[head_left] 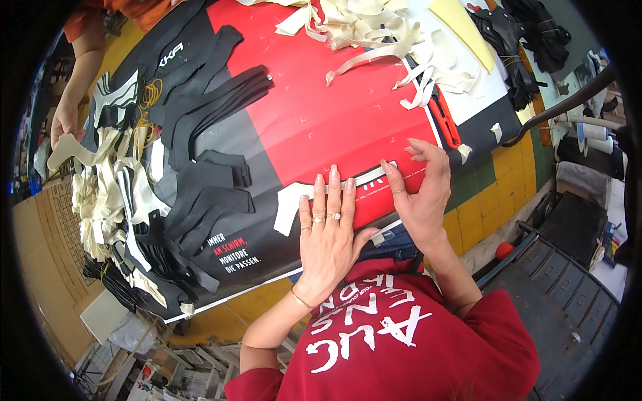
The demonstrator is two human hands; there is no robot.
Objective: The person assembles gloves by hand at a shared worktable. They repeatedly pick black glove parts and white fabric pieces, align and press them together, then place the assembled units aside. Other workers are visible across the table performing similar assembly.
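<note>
A white cut fabric piece (pixel 288 204), shaped like a collar, lies on the printed red and black board (pixel 301 134) close to my body. It is wide at its left end and narrows into a strip towards the right. My left hand (pixel 326 244) rests flat across the middle of it, fingers stretched and slightly apart, hiding part of the piece. At the strip's narrow end is my right hand (pixel 426 204), its thumb on or just beside the strip. The other right fingers are loosely bent and raised, with nothing visible gripped.
Black cut pieces (pixel 214 107) and cream pieces (pixel 100 200) are piled at left. Another person's hand (pixel 65 121) holds a cream piece (pixel 72 152). Cream strips (pixel 361 30) lie heaped at the far side. A red cutter (pixel 444 119) lies near the board's right edge.
</note>
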